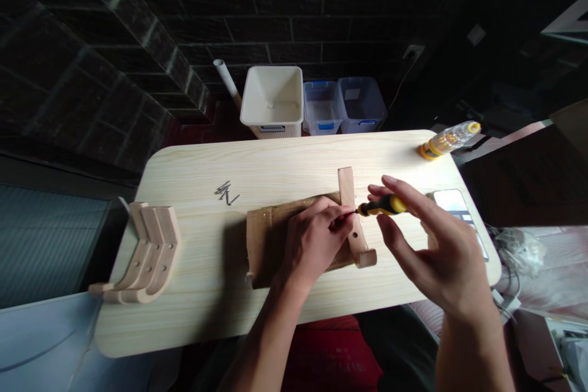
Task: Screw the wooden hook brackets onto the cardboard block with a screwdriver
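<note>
My left hand (316, 236) rests on a brown cardboard piece (269, 229), its thumb and fingertips pinched at the tip of a yellow-and-black screwdriver (383, 205). That tip meets a curved wooden hook (346, 184), which lies across the cardboard's right end. Whether a screw sits between the left fingertips is too small to tell. A dark hole shows in the hook just below them. Around the screwdriver's handle, my right hand (436, 245) has a loose hold, thumb on the near side and fingers on the far side.
Several matching wooden hooks (154, 251) stand grouped at the table's left. Loose screws (226, 192) lie left of the cardboard. A clear bottle-shaped case with yellow ends (450, 139) and a phone (452, 201) are at the right. Beyond the table stand bins (272, 95).
</note>
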